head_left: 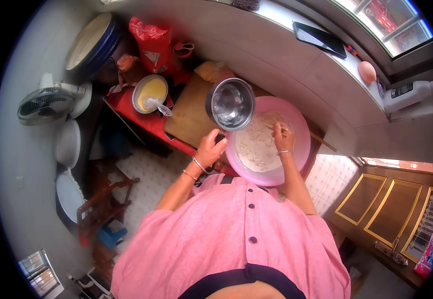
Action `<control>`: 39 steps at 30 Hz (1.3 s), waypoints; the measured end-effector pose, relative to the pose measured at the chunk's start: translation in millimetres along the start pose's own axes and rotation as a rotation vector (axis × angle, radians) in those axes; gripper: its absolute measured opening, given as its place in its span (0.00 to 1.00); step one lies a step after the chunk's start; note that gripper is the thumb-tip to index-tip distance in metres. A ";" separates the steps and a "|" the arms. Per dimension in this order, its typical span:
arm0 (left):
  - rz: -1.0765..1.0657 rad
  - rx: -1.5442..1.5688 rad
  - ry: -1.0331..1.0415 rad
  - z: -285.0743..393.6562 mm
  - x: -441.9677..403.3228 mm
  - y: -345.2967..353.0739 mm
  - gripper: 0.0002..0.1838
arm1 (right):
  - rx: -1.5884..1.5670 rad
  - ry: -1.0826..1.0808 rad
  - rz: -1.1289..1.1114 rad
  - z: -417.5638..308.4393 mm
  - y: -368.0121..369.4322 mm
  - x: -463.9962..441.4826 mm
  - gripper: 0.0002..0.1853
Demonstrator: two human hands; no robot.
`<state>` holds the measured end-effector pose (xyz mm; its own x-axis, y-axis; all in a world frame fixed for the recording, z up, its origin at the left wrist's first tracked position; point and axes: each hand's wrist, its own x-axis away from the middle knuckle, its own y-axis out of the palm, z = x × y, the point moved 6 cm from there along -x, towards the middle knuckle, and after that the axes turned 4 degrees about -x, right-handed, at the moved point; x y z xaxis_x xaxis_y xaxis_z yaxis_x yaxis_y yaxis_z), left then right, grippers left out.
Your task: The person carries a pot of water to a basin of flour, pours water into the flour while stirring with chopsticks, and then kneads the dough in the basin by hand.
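My left hand point(210, 148) is wrapped round the black handle of a metal saucepan point(232, 103). The saucepan is tilted at the left rim of a large pink basin point(303, 130), and its shiny inside faces up. A little water or wet sheen shows in it. Crumbly, floury dough point(256, 147) lies in the basin. My right hand point(282, 137) is over the dough on the basin's right side, with fingers curled together. Whatever those fingers may hold is hidden.
A wooden board point(189, 112) lies left of the basin. Beyond it are a bowl of yellow contents point(149, 93), a red bag point(151, 45) and a blue bucket point(94, 47). A tablet point(319, 39), an egg-shaped object point(367, 73) and a white bottle point(408, 95) line the windowsill.
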<state>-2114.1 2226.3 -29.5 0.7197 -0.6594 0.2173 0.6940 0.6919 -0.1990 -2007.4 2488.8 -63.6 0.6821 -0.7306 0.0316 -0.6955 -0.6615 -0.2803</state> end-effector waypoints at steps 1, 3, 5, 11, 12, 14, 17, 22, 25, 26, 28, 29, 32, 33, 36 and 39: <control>0.002 0.031 0.015 2.0 -5.7 -1.6 0.08 | 0.007 -0.002 -0.068 2.7 8.8 11.9 0.14; -0.031 0.034 0.014 3.1 -13.8 -4.9 0.08 | 0.025 0.003 -0.120 2.0 3.3 42.2 0.14; -0.055 0.042 0.016 6.5 -25.2 -4.0 0.07 | -0.048 0.146 -0.249 -2.9 -2.5 64.8 0.14; -0.093 0.003 0.088 11.8 -46.0 -0.4 0.09 | -0.085 0.128 0.153 -20.3 -95.1 46.6 0.14; -0.119 0.034 0.059 14.0 -48.5 1.5 0.08 | -0.074 0.127 0.283 -10.6 -106.5 41.5 0.14; -0.157 0.059 0.031 19.1 -52.7 3.5 0.08 | -0.066 0.136 0.431 19.3 -105.6 33.3 0.14; -0.216 -0.020 0.054 27.8 -61.7 8.5 0.09 | -0.053 0.144 0.336 27.2 -44.1 34.4 0.13; -0.284 -0.066 0.111 27.9 -71.4 18.7 0.09 | -0.099 0.185 0.139 -10.9 -16.6 73.4 0.13; -0.290 -0.109 0.130 23.2 -76.7 21.2 0.09 | -0.166 0.256 0.173 -23.7 -47.5 98.4 0.13; -0.293 -0.111 0.126 23.8 -77.7 21.7 0.09 | -0.127 0.262 0.269 -25.8 -66.5 105.0 0.13; -0.272 -0.207 0.179 30.4 -78.8 24.4 0.12 | -0.089 0.271 0.368 -12.8 -87.5 110.4 0.13; -0.279 -0.211 0.180 31.4 -79.7 27.2 0.12 | -0.037 0.244 0.449 3.7 -94.0 110.8 0.13; -0.295 -0.280 0.241 36.2 -81.1 38.8 0.12 | 0.002 0.212 0.527 17.3 -73.2 99.5 0.12; -0.305 -0.306 0.239 34.6 -82.6 43.2 0.12 | -0.008 0.201 0.507 16.8 -56.6 89.7 0.12; -0.333 -0.315 0.254 31.8 -82.3 54.3 0.12 | -0.085 0.119 0.383 14.5 -24.8 81.5 0.11; -0.333 -0.273 0.259 39.9 -86.5 60.6 0.11 | -0.067 0.123 0.174 -10.6 -25.9 94.5 0.12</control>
<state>-2135.0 2337.0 -22.2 0.4150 -0.9068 0.0738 0.8417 0.3519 -0.4095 -1927.3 2435.1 -43.1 0.5205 -0.8473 0.1058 -0.8168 -0.5302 -0.2277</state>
